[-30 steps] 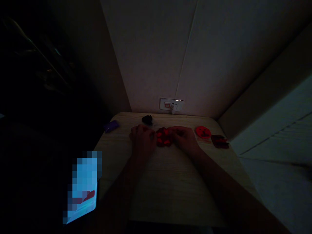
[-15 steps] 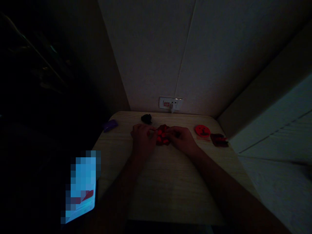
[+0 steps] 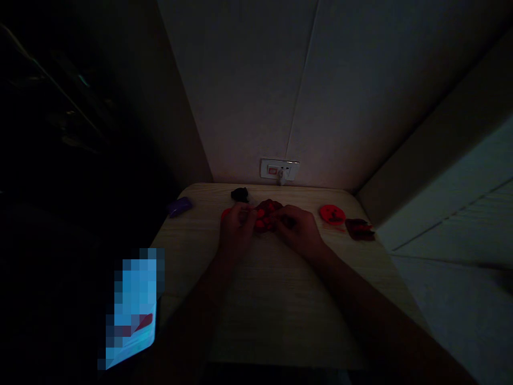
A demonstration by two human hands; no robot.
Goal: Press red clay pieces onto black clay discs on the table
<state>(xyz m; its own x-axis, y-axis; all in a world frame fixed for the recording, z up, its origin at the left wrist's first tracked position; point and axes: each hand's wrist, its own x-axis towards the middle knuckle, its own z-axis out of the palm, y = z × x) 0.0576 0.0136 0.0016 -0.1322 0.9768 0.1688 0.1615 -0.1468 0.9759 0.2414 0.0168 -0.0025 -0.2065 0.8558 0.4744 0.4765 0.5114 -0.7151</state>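
Note:
A dark red, lumpy piece with bright red spots (image 3: 264, 215) lies between my hands on the wooden table; it looks soft, but the dim light hides its material. With fingers bent, my left hand (image 3: 237, 224) grips its left edge. My right hand (image 3: 300, 227) pinches its right side between thumb and fingers. A bright red thing (image 3: 225, 213) shows partly at the far left side of my left hand. Just beyond that hand rests a black lump (image 3: 240, 194). To the right are a red disc with dark marks (image 3: 332, 214) and a dark red, streaked flat piece (image 3: 359, 229).
A purple packet (image 3: 179, 207) lies at the table's (image 3: 280, 305) left edge. Nearer me on the left glows a phone-like screen (image 3: 136, 299), partly blurred out. A wall socket with a plug (image 3: 279, 169) sits behind the table, and a pale panel (image 3: 452, 198) stands at the right.
Both hands have kept hold of the spotted red piece, which has shifted, its far edge now tilted or bunched up. Bright red has come into sight beside my left hand. The view drifts slightly.

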